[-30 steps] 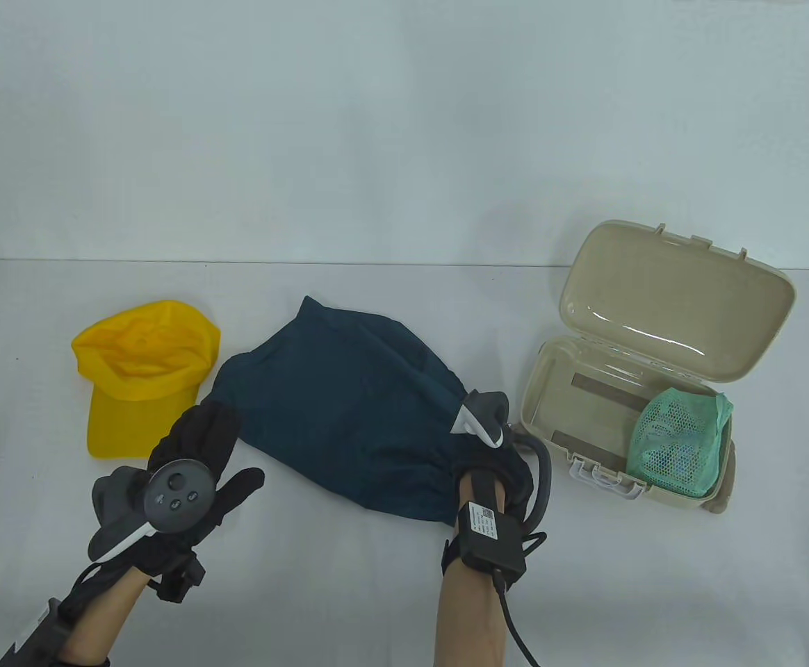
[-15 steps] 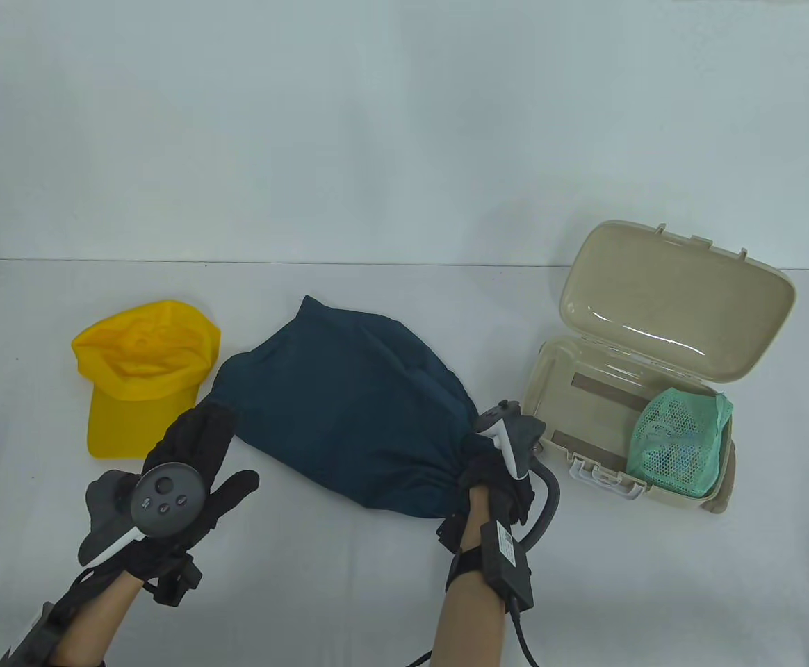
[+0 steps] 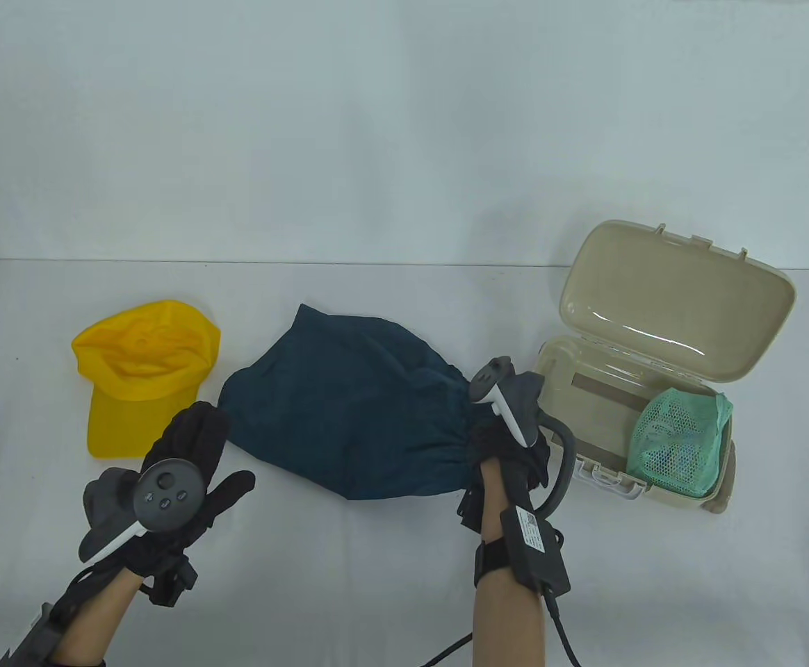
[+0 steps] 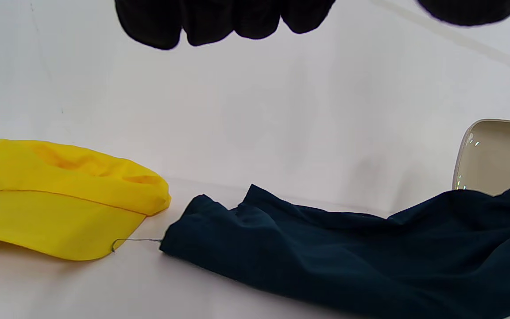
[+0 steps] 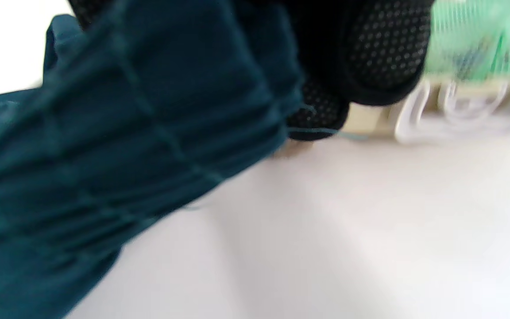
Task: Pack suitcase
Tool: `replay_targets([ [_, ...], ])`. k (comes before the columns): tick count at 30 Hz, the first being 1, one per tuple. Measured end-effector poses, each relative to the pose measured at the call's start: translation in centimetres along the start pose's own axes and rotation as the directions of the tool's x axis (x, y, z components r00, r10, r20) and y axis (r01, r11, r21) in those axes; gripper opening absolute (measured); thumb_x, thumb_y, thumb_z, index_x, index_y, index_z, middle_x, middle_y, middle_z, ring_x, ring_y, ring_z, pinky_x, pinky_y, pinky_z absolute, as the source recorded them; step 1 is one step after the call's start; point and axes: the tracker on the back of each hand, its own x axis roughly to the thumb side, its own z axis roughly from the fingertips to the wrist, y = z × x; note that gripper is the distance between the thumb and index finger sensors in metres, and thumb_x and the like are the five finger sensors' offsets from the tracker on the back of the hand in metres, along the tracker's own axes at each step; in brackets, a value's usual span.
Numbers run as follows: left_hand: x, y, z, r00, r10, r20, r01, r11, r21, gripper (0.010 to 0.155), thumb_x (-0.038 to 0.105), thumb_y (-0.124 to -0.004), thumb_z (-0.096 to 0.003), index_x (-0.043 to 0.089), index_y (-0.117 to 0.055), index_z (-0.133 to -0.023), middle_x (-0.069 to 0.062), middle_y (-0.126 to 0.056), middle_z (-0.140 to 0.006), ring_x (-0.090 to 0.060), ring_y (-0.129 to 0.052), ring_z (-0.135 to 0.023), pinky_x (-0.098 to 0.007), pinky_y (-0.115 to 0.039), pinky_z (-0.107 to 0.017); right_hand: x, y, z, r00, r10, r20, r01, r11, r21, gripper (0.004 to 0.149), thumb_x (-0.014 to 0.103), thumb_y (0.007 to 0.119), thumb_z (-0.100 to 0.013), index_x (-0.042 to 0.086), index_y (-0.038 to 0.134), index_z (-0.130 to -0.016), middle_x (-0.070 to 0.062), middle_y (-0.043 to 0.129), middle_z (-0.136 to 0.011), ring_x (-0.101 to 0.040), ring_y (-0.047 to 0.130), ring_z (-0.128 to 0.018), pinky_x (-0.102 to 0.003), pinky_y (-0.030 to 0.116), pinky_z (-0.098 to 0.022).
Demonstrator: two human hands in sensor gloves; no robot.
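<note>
The right hand (image 3: 509, 455) grips the bunched end of a dark teal cloth (image 3: 356, 410), its fingers (image 5: 383, 48) curled tight around the gathered folds, as the right wrist view shows up close though blurred. The rest of the cloth trails leftward over the white desk (image 3: 349, 577) in the middle of the table view. Just to the right of that hand stands the small beige suitcase (image 3: 564, 389), its lid (image 3: 675, 299) swung up and open toward the back; a green mesh pouch (image 3: 679, 441) sits inside at the right end of the case, and white latches (image 3: 609, 483) hang from its front edge. The left hand (image 3: 182, 472) hovers above the desk near the front left, fingers straight and relaxed, holding nothing; in the left wrist view its fingertips (image 4: 219, 22) hang in from the top edge, apart from everything below. A yellow cap (image 3: 144, 375) lies on the desk to the left of the cloth, close beside it, with a thin thread (image 4: 135, 241) running between the two.
</note>
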Motion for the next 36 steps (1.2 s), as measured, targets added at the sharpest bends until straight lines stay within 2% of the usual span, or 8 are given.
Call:
replay_targets([
  [5, -0.3, 0.0, -0.1, 1.0, 0.002, -0.013, -0.002, 1.0, -0.002, 0.087, 0.064, -0.059, -0.0453, 0.018, -0.033, -0.115, -0.015, -0.035, -0.121, -0.041, -0.044, -0.113, -0.056, -0.052, -0.079, 1.5, -4.3, 0.8, 0.96, 0.278, -0.014, -0.278, 0.954, -0.113, 0.062, 0.048, 0.083, -0.045, 0.001, 0.075, -0.085, -0.007, 0.097, -0.062, -0.017, 0.103, -0.047, -0.037, 0.089, -0.04],
  [9, -0.2, 0.0, -0.1, 1.0, 0.001, -0.016, -0.001, 1.0, -0.012, 0.087, 0.063, -0.059, -0.0454, 0.018, -0.033, -0.115, -0.016, -0.035, -0.121, -0.042, -0.044, -0.113, -0.056, -0.052, -0.079, 3.2, -6.6, 1.3, 0.864, 0.499, -0.069, -0.503, 0.849, -0.162, 0.062, 0.048, 0.083, -0.045, 0.002, 0.075, -0.086, -0.008, 0.097, -0.063, -0.018, 0.103, -0.048, -0.038, 0.089, -0.041],
  [12, -0.1, 0.0, -0.1, 1.0, -0.005, -0.016, 0.005, 1.0, -0.022, 0.087, 0.063, -0.06, -0.0455, 0.018, -0.033, -0.115, -0.016, -0.035, -0.121, -0.042, -0.044, -0.113, -0.056, -0.052, -0.079, 5.1, -7.2, 2.0, 0.798, 0.597, -0.085, -0.601, 0.774, -0.201, 0.062, 0.048, 0.083, -0.045, 0.003, 0.075, -0.086, -0.007, 0.097, -0.063, -0.018, 0.103, -0.049, -0.038, 0.089, -0.042],
  [16, -0.1, -0.1, -0.1, 1.0, -0.015, -0.019, 0.014, 0.999, -0.036, 0.087, 0.063, -0.06, -0.0456, 0.018, -0.034, -0.115, -0.016, -0.036, -0.121, -0.042, -0.045, -0.113, -0.056, -0.053, -0.078, 8.7, -6.0, 3.1, 0.756, 0.654, -0.045, -0.642, 0.725, -0.25, 0.062, 0.05, 0.083, -0.044, 0.003, 0.076, -0.086, -0.007, 0.098, -0.062, -0.017, 0.103, -0.047, -0.037, 0.089, -0.041],
  [21, -0.1, -0.2, 0.0, 1.0, -0.023, -0.018, 0.022, 0.999, -0.043, 0.087, 0.063, -0.06, -0.0457, 0.018, -0.034, -0.115, -0.017, -0.036, -0.121, -0.043, -0.045, -0.112, -0.057, -0.053, -0.078, 13.8, -3.1, 5.0, 0.754, 0.647, 0.115, -0.604, 0.752, -0.265, 0.064, 0.052, 0.081, -0.045, 0.003, 0.076, -0.086, -0.005, 0.099, -0.059, -0.014, 0.103, -0.043, -0.036, 0.09, -0.038],
  [24, 0.0, -0.4, -0.1, 0.999, -0.04, -0.021, 0.039, 0.998, -0.054, 0.086, 0.063, -0.06, -0.0457, 0.018, -0.035, -0.115, -0.017, -0.037, -0.121, -0.043, -0.046, -0.112, -0.057, -0.053, -0.078, 16.5, -1.0, 5.9, 0.731, 0.663, 0.163, -0.608, 0.741, -0.286, 0.065, 0.052, 0.081, -0.045, 0.002, 0.076, -0.086, -0.005, 0.1, -0.057, -0.013, 0.104, -0.042, -0.035, 0.09, -0.037],
  [32, -0.1, -1.1, -0.4, 0.997, -0.065, -0.034, 0.061, 0.994, -0.096, 0.086, 0.063, -0.06, -0.0458, 0.018, -0.035, -0.115, -0.017, -0.037, -0.121, -0.043, -0.046, -0.112, -0.057, -0.054, -0.078, 19.1, 1.7, 7.0, 0.727, 0.65, 0.222, -0.563, 0.749, -0.349, 0.067, 0.055, 0.077, -0.046, 0.004, 0.074, -0.09, -0.004, 0.099, -0.059, -0.013, 0.104, -0.043, -0.034, 0.09, -0.038],
  [36, -0.1, -1.4, -0.5, 0.997, -0.065, -0.037, 0.061, 0.991, -0.118, 0.086, 0.063, -0.06, -0.0458, 0.018, -0.035, -0.115, -0.017, -0.037, -0.121, -0.044, -0.046, -0.112, -0.057, -0.054, -0.078, 18.0, 0.2, 8.0, 0.814, 0.425, 0.396, -0.327, 0.899, -0.291, 0.076, 0.064, 0.061, -0.049, 0.009, 0.064, -0.102, -0.007, 0.094, -0.08, -0.023, 0.102, -0.058, -0.039, 0.087, -0.044],
])
